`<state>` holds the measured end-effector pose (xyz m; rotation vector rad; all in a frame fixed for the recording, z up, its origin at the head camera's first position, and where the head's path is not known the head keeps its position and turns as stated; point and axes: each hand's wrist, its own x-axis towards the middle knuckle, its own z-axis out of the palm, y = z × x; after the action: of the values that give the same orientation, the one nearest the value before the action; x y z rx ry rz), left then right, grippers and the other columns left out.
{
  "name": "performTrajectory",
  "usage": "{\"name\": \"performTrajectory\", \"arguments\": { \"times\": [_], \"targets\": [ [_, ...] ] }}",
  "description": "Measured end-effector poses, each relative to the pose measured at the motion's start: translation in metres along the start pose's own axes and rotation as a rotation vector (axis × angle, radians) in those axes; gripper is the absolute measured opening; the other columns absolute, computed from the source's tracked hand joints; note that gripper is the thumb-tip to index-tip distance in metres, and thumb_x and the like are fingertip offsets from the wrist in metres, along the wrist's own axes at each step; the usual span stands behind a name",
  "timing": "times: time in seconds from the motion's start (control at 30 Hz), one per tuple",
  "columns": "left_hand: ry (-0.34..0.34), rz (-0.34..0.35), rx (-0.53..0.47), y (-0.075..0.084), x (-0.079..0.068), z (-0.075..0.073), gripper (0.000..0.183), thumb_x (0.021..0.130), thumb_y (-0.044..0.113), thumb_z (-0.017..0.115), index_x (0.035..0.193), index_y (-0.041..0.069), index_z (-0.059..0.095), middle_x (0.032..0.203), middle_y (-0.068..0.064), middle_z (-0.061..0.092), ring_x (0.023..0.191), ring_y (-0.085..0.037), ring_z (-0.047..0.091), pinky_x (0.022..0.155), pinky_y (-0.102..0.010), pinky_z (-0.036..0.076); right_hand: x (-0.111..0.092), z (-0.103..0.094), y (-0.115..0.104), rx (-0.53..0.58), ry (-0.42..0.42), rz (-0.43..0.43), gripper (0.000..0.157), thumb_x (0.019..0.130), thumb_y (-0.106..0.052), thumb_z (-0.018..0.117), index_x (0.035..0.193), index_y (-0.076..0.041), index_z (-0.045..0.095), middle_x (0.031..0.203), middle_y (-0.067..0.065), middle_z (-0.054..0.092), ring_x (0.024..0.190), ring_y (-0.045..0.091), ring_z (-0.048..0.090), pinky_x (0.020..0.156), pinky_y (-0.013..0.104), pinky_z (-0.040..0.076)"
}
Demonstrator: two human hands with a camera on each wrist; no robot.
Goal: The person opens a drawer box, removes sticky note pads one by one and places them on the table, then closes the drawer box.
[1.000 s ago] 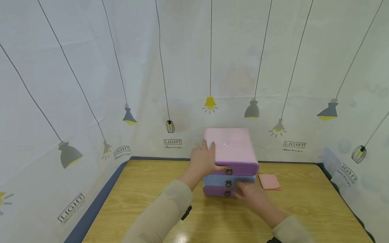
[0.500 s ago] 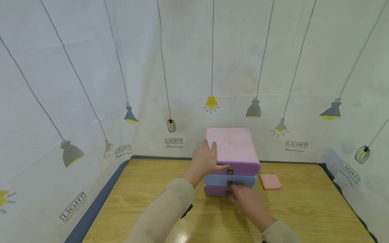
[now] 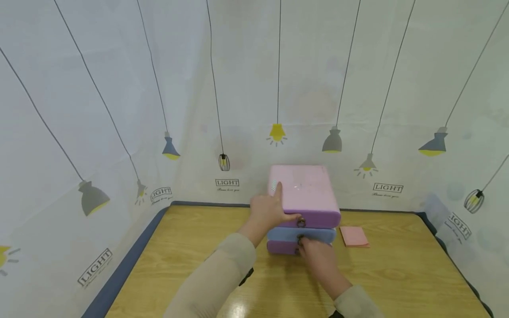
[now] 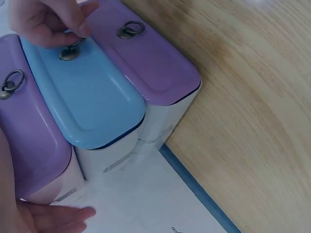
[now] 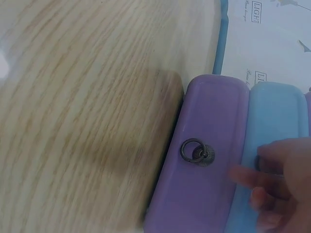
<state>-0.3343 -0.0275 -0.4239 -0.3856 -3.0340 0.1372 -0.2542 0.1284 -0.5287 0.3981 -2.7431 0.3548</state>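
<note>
A three-drawer box (image 3: 304, 185) with a pink top stands at the back of the table, its purple, blue and purple drawer fronts facing me. My left hand (image 3: 268, 214) rests on its upper left corner, fingers straight and thumb reaching across the top drawer front (image 3: 322, 219). In the left wrist view, that hand's fingers (image 4: 63, 218) lie along the box's side. My right hand (image 3: 320, 258) pinches the ring pull (image 4: 70, 52) of the blue middle drawer (image 4: 92, 97). The bottom drawer's ring pull (image 5: 193, 150) hangs free in the right wrist view. All three drawers look closed.
A pink pad of sticky notes (image 3: 354, 236) lies on the wooden table (image 3: 397, 274), right of the box. Behind the box rises a white backdrop (image 3: 246, 88) printed with hanging lamps. Its blue lower border (image 3: 127, 256) runs along the table's left side.
My right hand has moved left from the right part of the drawer fronts to the middle drawer's ring pull and taken hold of it. My left hand has stayed on the box.
</note>
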Motion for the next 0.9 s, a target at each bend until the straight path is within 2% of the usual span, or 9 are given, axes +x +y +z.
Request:
{"name": "performTrajectory", "arguments": {
  "times": [0.07, 0.17, 0.27, 0.43, 0.7, 0.77, 0.9],
  "targets": [
    [-0.032, -0.005, -0.043, 0.0, 0.001, -0.001, 0.128, 0.064, 0.097, 0.038, 0.158, 0.014, 0.012, 0.069, -0.004, 0.061, 0.055, -0.016, 0.052, 0.047, -0.031, 0.038, 0.001, -0.001, 0.0, 0.003, -0.016, 0.013, 0.015, 0.087, -0.019, 0.075, 0.076, -0.014, 0.065, 0.061, -0.006, 0.057, 0.049, 0.009, 0.049, 0.046, 0.032, 0.043],
    [-0.062, 0.008, -0.103, 0.0, 0.002, -0.002, 0.13, 0.064, 0.096, 0.041, 0.158, 0.012, 0.008, 0.061, -0.002, 0.054, 0.053, -0.015, 0.051, 0.047, -0.03, 0.039, 0.001, -0.002, 0.001, 0.011, -0.035, 0.035, 0.012, 0.087, -0.019, 0.074, 0.078, -0.015, 0.067, 0.064, -0.005, 0.06, 0.051, 0.011, 0.053, 0.047, 0.035, 0.045],
    [-0.088, 0.025, -0.163, -0.002, 0.003, -0.004, 0.129, 0.065, 0.094, 0.044, 0.158, 0.013, 0.007, 0.064, -0.003, 0.054, 0.054, -0.016, 0.053, 0.047, -0.031, 0.041, 0.001, -0.004, 0.001, 0.035, -0.051, 0.05, 0.008, 0.087, -0.019, 0.074, 0.082, -0.014, 0.07, 0.067, -0.004, 0.063, 0.054, 0.012, 0.056, 0.049, 0.035, 0.046],
    [-0.141, 0.023, -0.255, -0.006, 0.003, -0.005, 0.129, 0.064, 0.092, 0.05, 0.158, 0.017, 0.003, 0.079, -0.005, 0.062, 0.058, -0.017, 0.054, 0.049, -0.031, 0.042, 0.002, -0.007, 0.001, 0.102, -0.079, 0.052, 0.005, 0.088, -0.016, 0.072, 0.086, -0.012, 0.074, 0.072, -0.003, 0.067, 0.058, 0.012, 0.059, 0.053, 0.034, 0.049],
    [-0.179, 0.047, -0.297, -0.008, -0.001, -0.014, 0.129, 0.065, 0.09, 0.054, 0.158, 0.019, 0.002, 0.076, -0.004, 0.059, 0.058, -0.018, 0.054, 0.05, -0.03, 0.04, 0.005, -0.019, 0.003, 0.214, -0.206, 0.08, 0.016, 0.09, -0.01, 0.067, 0.075, -0.013, 0.07, 0.062, -0.007, 0.055, 0.054, 0.009, 0.044, 0.053, 0.031, 0.038],
    [-0.185, 0.047, -0.308, -0.008, -0.002, -0.016, 0.128, 0.065, 0.089, 0.055, 0.158, 0.019, 0.002, 0.078, -0.005, 0.059, 0.06, -0.018, 0.054, 0.052, -0.03, 0.041, 0.005, -0.022, 0.004, 0.219, -0.229, 0.078, 0.014, 0.089, -0.011, 0.068, 0.075, -0.014, 0.07, 0.063, -0.008, 0.056, 0.055, 0.009, 0.043, 0.053, 0.031, 0.038],
    [-0.191, 0.048, -0.331, -0.009, -0.004, -0.02, 0.127, 0.066, 0.087, 0.058, 0.158, 0.019, 0.003, 0.083, -0.007, 0.061, 0.066, -0.02, 0.056, 0.055, -0.03, 0.042, 0.003, -0.024, 0.007, 0.243, -0.27, 0.077, 0.007, 0.086, -0.014, 0.073, 0.08, -0.014, 0.071, 0.072, -0.008, 0.061, 0.062, 0.008, 0.051, 0.058, 0.032, 0.045]
  ]
}}
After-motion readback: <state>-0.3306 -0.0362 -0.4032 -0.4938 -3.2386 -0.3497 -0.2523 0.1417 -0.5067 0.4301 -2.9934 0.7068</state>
